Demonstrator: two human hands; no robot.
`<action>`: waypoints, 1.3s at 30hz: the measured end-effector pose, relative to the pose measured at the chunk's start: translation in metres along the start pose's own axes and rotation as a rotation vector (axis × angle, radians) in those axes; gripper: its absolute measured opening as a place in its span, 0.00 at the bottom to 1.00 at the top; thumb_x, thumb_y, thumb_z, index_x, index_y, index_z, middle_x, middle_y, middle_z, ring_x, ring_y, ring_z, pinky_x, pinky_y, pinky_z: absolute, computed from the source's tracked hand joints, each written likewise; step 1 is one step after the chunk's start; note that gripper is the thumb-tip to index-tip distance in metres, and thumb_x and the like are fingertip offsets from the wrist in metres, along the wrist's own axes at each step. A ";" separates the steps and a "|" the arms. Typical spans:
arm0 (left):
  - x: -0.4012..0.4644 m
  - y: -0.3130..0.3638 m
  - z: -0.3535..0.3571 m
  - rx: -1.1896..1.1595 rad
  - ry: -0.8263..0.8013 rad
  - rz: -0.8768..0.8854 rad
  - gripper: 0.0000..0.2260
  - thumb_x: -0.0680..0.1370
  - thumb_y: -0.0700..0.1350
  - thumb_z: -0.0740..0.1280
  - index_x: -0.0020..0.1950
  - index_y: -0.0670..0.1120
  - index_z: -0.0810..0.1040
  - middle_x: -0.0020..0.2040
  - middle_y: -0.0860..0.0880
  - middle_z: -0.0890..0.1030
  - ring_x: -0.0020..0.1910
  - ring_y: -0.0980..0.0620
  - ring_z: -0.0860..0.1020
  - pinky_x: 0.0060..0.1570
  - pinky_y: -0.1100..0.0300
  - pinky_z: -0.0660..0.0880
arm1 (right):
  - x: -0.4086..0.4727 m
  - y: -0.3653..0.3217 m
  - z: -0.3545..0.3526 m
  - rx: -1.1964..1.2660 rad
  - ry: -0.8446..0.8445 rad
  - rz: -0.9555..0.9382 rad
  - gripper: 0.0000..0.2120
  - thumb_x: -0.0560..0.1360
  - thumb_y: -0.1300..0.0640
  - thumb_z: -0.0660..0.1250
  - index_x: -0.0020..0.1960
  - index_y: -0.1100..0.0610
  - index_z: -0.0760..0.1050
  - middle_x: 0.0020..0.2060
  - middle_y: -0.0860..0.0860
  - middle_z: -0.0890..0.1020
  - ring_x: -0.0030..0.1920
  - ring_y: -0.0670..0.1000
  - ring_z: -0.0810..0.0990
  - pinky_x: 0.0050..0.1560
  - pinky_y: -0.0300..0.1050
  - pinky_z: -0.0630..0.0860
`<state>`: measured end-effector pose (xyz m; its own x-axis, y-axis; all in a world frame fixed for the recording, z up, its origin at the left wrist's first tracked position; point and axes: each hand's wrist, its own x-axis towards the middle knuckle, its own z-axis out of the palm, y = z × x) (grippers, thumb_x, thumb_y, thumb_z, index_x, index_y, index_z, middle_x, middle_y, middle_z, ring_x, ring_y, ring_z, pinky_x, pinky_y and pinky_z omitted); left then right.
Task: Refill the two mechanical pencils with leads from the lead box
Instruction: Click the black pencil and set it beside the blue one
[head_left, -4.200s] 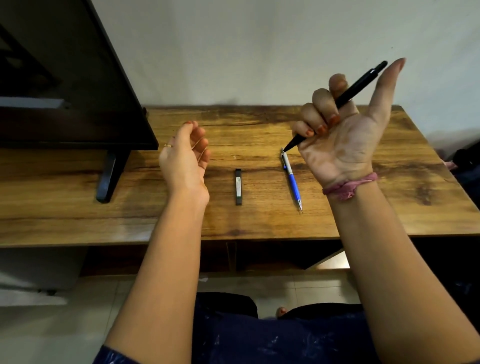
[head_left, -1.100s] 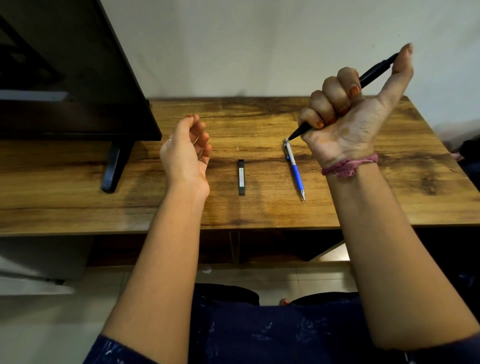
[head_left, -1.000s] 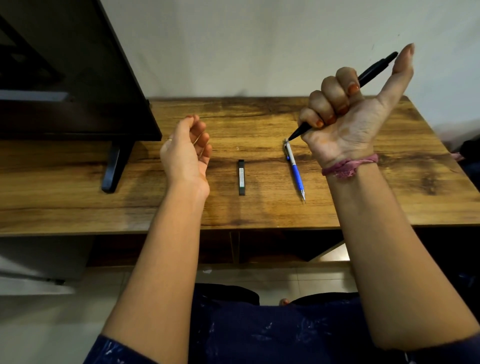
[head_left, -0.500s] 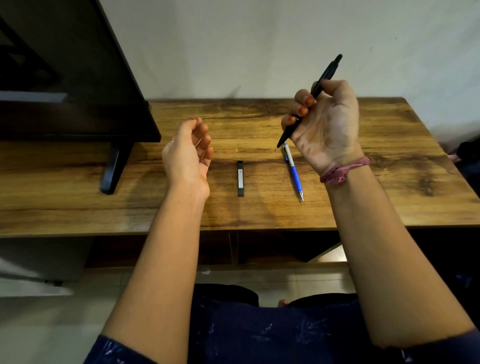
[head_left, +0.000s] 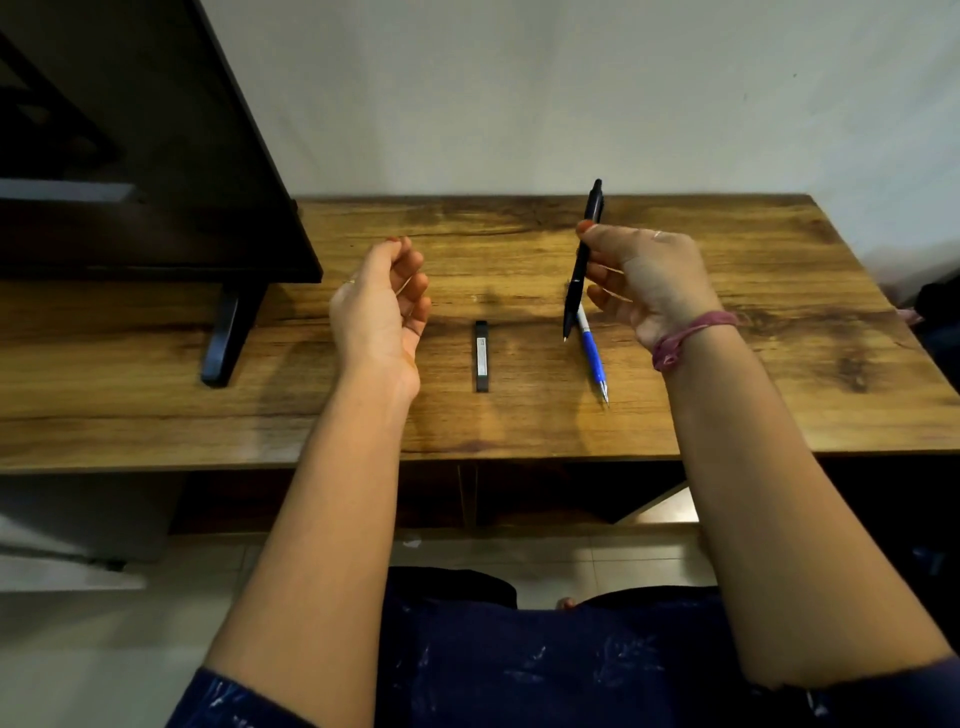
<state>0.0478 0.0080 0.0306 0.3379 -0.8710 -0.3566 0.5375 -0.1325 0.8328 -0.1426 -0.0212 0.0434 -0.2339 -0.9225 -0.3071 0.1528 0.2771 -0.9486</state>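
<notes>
My right hand (head_left: 644, 280) holds a black mechanical pencil (head_left: 583, 260) nearly upright above the desk, tip down, with fingertips pinching its barrel. Just below the tip, a blue and white mechanical pencil (head_left: 592, 356) lies flat on the wooden desk (head_left: 727, 364). The slim black lead box (head_left: 482, 356) lies to its left, between my two hands. My left hand (head_left: 382, 306) hovers above the desk left of the box, fingers loosely curled, holding nothing.
A dark monitor (head_left: 130, 156) on a black foot (head_left: 223, 338) fills the left back of the desk. The wall runs directly behind the desk. The front edge of the desk lies close to my lap, with tiled floor below.
My right hand has lowered and turned, bringing the black pencil from a raised slant with the thumb on its end to nearly upright, tip down. The left hand has barely moved.
</notes>
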 end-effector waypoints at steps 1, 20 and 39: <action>0.000 0.000 0.000 0.005 0.000 -0.001 0.07 0.76 0.45 0.69 0.51 0.46 0.81 0.39 0.54 0.83 0.37 0.58 0.79 0.38 0.65 0.75 | 0.001 0.001 -0.001 -0.054 -0.004 -0.007 0.07 0.72 0.58 0.73 0.48 0.59 0.80 0.36 0.50 0.82 0.34 0.46 0.78 0.33 0.38 0.76; 0.009 -0.006 0.000 0.052 -0.003 -0.021 0.07 0.76 0.46 0.68 0.52 0.46 0.82 0.40 0.54 0.83 0.37 0.58 0.79 0.37 0.66 0.75 | 0.014 0.031 0.011 -0.754 0.038 -0.043 0.09 0.67 0.55 0.78 0.34 0.52 0.78 0.34 0.53 0.84 0.39 0.51 0.85 0.47 0.51 0.83; 0.009 -0.006 -0.001 0.040 0.001 -0.014 0.12 0.76 0.45 0.69 0.57 0.44 0.81 0.41 0.53 0.83 0.37 0.58 0.79 0.37 0.66 0.75 | 0.017 0.033 0.013 -0.848 0.038 -0.026 0.06 0.68 0.53 0.76 0.41 0.52 0.81 0.35 0.51 0.84 0.33 0.45 0.82 0.43 0.42 0.82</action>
<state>0.0485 0.0018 0.0222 0.3314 -0.8683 -0.3690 0.5109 -0.1636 0.8439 -0.1292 -0.0314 0.0075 -0.2616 -0.9259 -0.2726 -0.6210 0.3777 -0.6868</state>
